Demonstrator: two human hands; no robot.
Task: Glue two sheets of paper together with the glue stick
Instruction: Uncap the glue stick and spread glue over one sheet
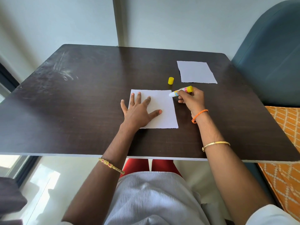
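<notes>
A white sheet of paper (pixel 164 111) lies on the dark table (pixel 81 111) in front of me. My left hand (pixel 138 109) presses flat on its left half, fingers spread. My right hand (pixel 191 99) grips an uncapped glue stick (pixel 180 91) with a yellow end, its white tip at the sheet's upper right corner. The yellow cap (pixel 171 81) stands on the table just beyond the sheet. A second white sheet (pixel 195 72) lies flat at the far right.
A teal chair back (pixel 267 62) rises right of the table, with an orange patterned cushion (pixel 285 143) below it. A wall stands close behind the table's far edge. My lap sits under the near edge.
</notes>
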